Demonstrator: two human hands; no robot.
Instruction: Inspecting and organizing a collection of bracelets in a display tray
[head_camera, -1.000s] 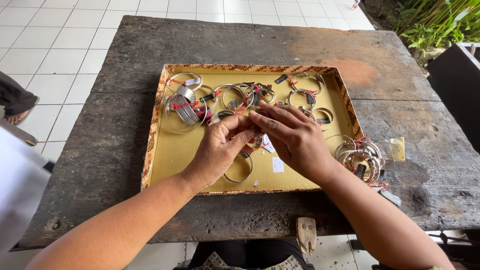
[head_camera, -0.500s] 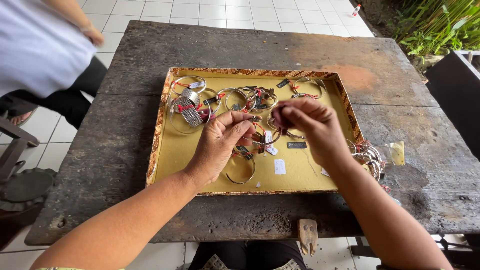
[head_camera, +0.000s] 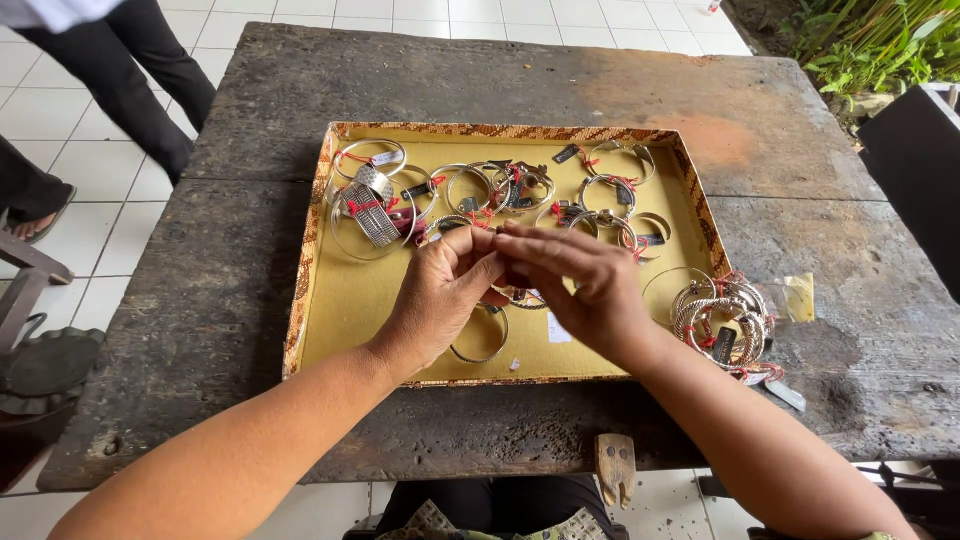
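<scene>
My left hand (head_camera: 440, 300) and my right hand (head_camera: 590, 290) meet over the middle of a shallow yellow tray (head_camera: 345, 315) with a patterned brown rim. Their fingertips pinch together on a thin silver bangle (head_camera: 518, 297) with a small tag; most of it is hidden under my fingers. Another plain silver bangle (head_camera: 480, 350) lies on the tray just below my left hand. Several silver bangles and cuffs with red threads and dark tags (head_camera: 500, 188) lie along the tray's far half, including a wide ribbed cuff (head_camera: 372, 215).
The tray rests on a dark weathered wooden table (head_camera: 230, 290). A heap of silver bangles (head_camera: 722, 315) sits off the tray's right edge beside a small clear bag (head_camera: 795, 297). A wooden peg (head_camera: 613, 468) juts from the near edge. A person's dark trouser legs (head_camera: 130, 70) stand far left.
My right hand, lifted and apart half a second ago, has come back down and left against my left hand's fingertips. The other person has walked toward the far left.
</scene>
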